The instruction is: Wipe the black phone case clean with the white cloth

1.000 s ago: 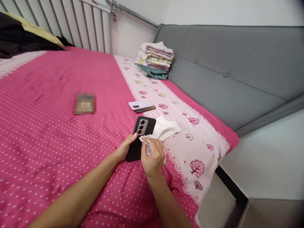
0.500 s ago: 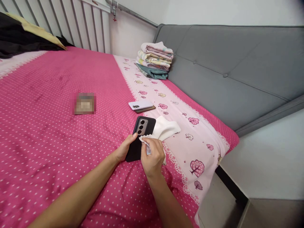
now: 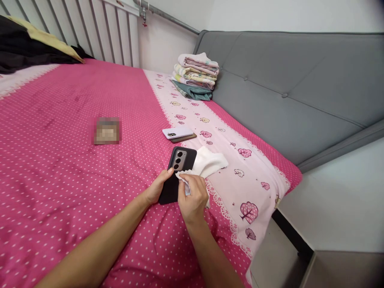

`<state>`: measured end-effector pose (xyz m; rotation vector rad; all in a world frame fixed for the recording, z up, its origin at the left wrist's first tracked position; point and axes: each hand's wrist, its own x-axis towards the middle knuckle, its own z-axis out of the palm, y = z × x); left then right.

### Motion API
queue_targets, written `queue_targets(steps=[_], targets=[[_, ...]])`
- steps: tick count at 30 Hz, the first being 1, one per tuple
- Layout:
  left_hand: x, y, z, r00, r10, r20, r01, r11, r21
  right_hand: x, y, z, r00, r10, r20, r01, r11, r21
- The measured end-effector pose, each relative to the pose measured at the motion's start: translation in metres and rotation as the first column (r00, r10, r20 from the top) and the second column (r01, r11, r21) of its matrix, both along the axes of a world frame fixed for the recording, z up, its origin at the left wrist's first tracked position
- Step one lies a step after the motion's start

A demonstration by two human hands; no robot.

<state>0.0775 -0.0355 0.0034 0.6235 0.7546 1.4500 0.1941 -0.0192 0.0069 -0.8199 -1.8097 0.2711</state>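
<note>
A black phone [image 3: 180,164] lies back side up on the pink dotted bedsheet [image 3: 66,176], its camera block facing me. My left hand [image 3: 158,187] grips its left edge, thumb on the back. My right hand [image 3: 193,199] is closed on a white cloth [image 3: 208,162] and presses a bunched part of it against the phone's back. The remainder of the cloth trails to the right onto the pale tree-print border.
A white phone [image 3: 177,133] rests on a brown one a little farther up the bed. Folded laundry [image 3: 196,76] is stacked against the grey padded headboard [image 3: 288,88]. A blurred flat item [image 3: 107,130] lies mid-bed. Dark clothes [image 3: 27,48] sit far left. The bed edge drops off at right.
</note>
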Motion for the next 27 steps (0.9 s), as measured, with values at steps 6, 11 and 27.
queue_targets(steps=[6,11,27], targets=[[-0.0003,0.0004,-0.0013,1.000,0.005,-0.002,-0.005,1.000,-0.005,-0.0003,0.0001,-0.0015,1.000,0.000,-0.004,0.000,1.000,-0.007],[-0.0009,0.0004,-0.0023,1.000,-0.001,-0.001,0.001,1.000,-0.009,-0.0001,0.0000,0.0005,1.000,0.005,-0.001,-0.005,1.000,-0.007],[-0.0015,0.0004,-0.0046,1.000,0.000,-0.007,0.000,1.000,-0.025,-0.0004,0.0001,-0.0001,1.000,0.008,0.007,-0.008,1.000,-0.001]])
